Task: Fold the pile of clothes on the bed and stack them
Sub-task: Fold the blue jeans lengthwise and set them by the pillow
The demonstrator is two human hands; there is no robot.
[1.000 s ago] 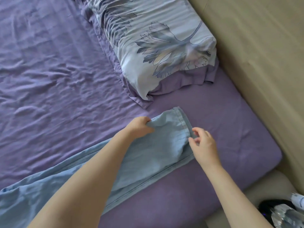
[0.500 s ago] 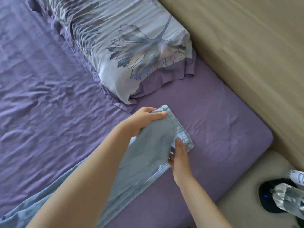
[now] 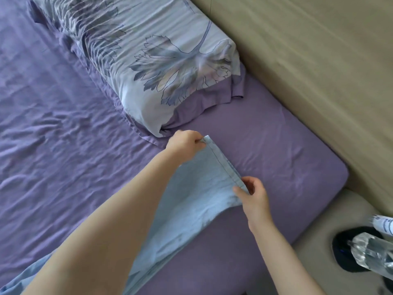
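A pair of light blue trousers [image 3: 195, 201] stretches from the lower left across the purple bed sheet [image 3: 53, 128], its hemmed leg end lifted off the sheet. My left hand [image 3: 185, 143] pinches the far corner of that hem. My right hand [image 3: 253, 194] pinches the near corner, so the hem is held taut between both hands. My left forearm covers much of the trouser leg; the waist end runs out of view at the lower left.
A leaf-printed pillow [image 3: 161, 60] lies just beyond my left hand. A beige wall [image 3: 308, 60] borders the bed on the right. A pale bedside surface [image 3: 319, 258] at the lower right carries a clear plastic bottle [image 3: 370, 254] and a dark round object [image 3: 344, 250].
My right hand has shifted from under the hem edge to gripping its near corner. Both hands have raised the trouser leg end off the sheet and spread it taut.
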